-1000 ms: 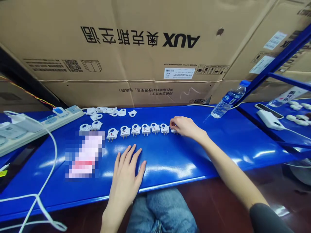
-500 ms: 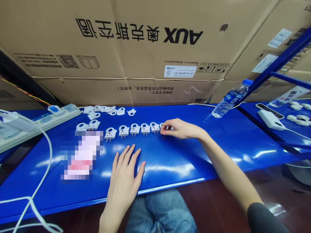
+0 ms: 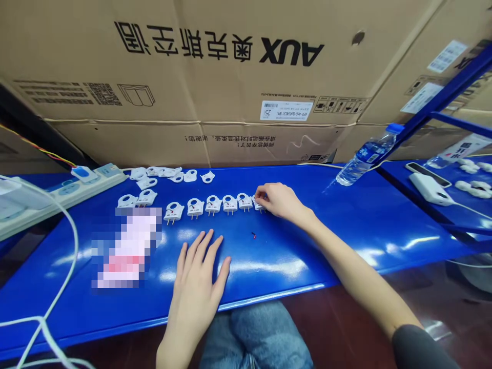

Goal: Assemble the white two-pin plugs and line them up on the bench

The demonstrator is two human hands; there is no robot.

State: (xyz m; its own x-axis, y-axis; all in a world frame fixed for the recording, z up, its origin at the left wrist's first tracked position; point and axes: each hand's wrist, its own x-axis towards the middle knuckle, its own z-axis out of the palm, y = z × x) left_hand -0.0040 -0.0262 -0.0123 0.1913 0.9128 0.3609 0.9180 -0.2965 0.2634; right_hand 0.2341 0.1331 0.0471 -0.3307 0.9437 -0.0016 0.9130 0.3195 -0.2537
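Several white ring-topped plug pieces with two metal prongs, such as this one (image 3: 196,207), stand in a row on the blue table (image 3: 307,251). My right hand (image 3: 277,199) is at the right end of the row, its fingers pinched together over the last piece and partly covering it. What the fingertips hold, if anything, is hidden. A tiny red and black part (image 3: 253,236) lies on the table in front of that hand. My left hand (image 3: 198,279) lies flat near the front edge, fingers spread, holding nothing.
More white pieces (image 3: 147,183) lie in a loose group at the back left. A power strip (image 3: 92,184) and white cables run along the left. At the right stand a water bottle (image 3: 367,155) and a blue rack post. A large cardboard box (image 3: 215,102) is behind.
My right hand has shifted slightly up and stays at the end of the row. The tiny red and black part now lies apart from it, nearer the front. My left hand has not moved.
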